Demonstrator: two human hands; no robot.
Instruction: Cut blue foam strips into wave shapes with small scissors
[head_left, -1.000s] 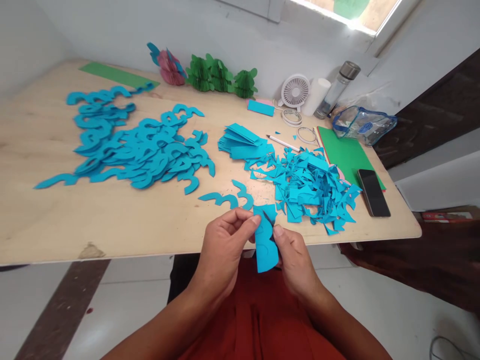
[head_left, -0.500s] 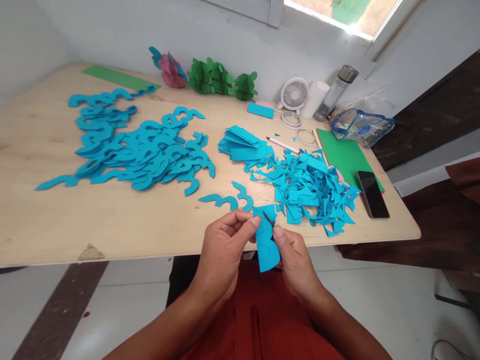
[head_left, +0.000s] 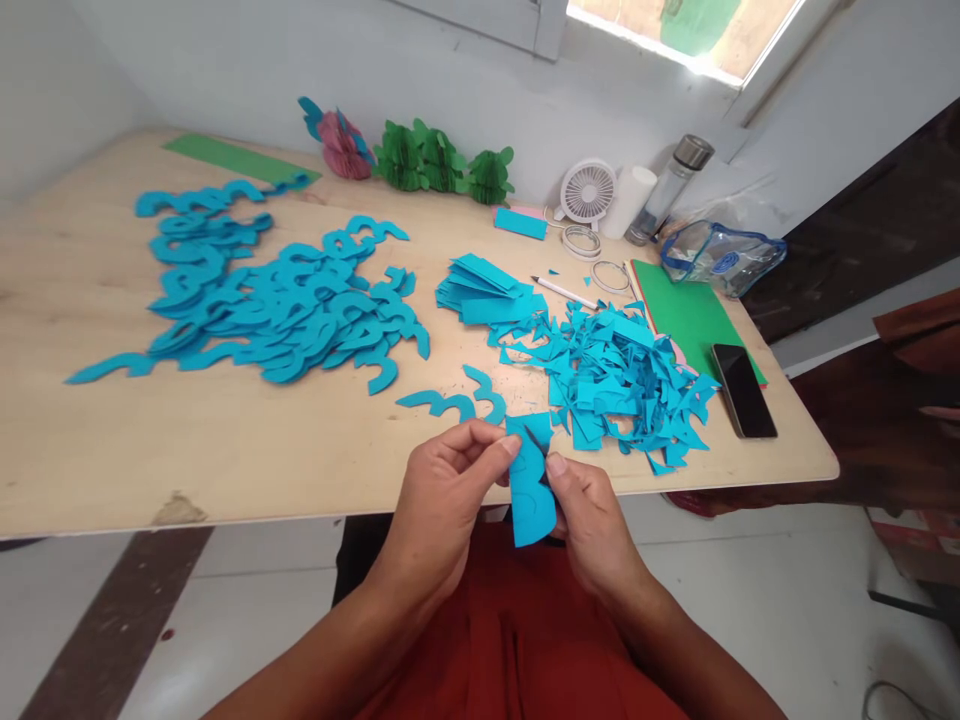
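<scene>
"What do we see from the left?"
"Wavy blue cut-outs (head_left: 296, 335) heaped on our desk (head_left: 90, 440), then our left hand (head_left: 444, 487), its fingers pinched closed on a blue paper strip (head_left: 529, 500)."
"Which way does our strip point?"
"Its long axis runs away from us, scalloped edge facing right, between our hands at the desk's front edge."
"And our right hand (head_left: 598, 512)?"
"Fingers curled beside that edge; we cannot tell how tightly, or what they hold. Blue scraps (head_left: 600, 400) lie farther right."
</scene>
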